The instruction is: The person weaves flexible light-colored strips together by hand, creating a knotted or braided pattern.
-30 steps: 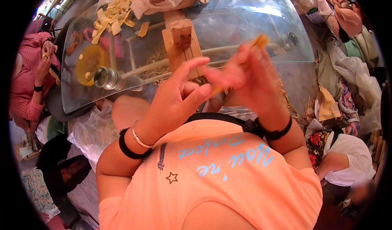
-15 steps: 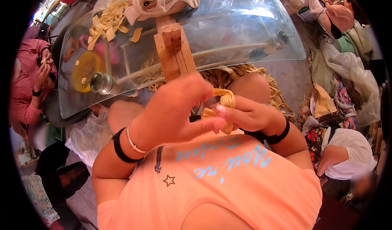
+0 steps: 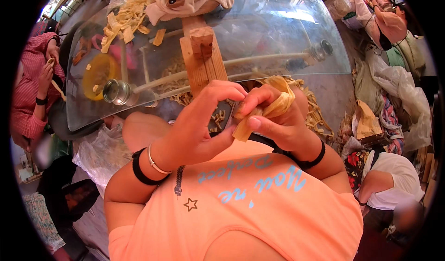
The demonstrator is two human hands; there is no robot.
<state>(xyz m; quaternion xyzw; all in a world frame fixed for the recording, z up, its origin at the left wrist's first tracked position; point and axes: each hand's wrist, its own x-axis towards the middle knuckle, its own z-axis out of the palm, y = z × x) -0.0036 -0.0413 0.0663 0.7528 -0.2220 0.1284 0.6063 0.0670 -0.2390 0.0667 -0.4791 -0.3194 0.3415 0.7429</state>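
Note:
A pale yellow dried strip, like a husk or flat leaf, is pinched between the thumb and fingers of my right hand. Its wide folded part rises behind the fingers, and a short end sticks out below toward the left. My left hand curls close beside that end, thumb and forefinger bent toward each other. A thin greyish sliver shows between those fingertips; what it is stays unclear. Both hands are above my lap, in front of a wooden block stand.
The stand crosses a glass tabletop bearing a plush animal-face cloth and a heap of dried strips. More strips lie beyond my knees. A person in a striped shirt sits at left; plastic bags lie at right.
The strip was looped around my right fingers; now it is spread out, with its end pointing left. My left hand has drawn back slightly and lower, and the right hand has turned.

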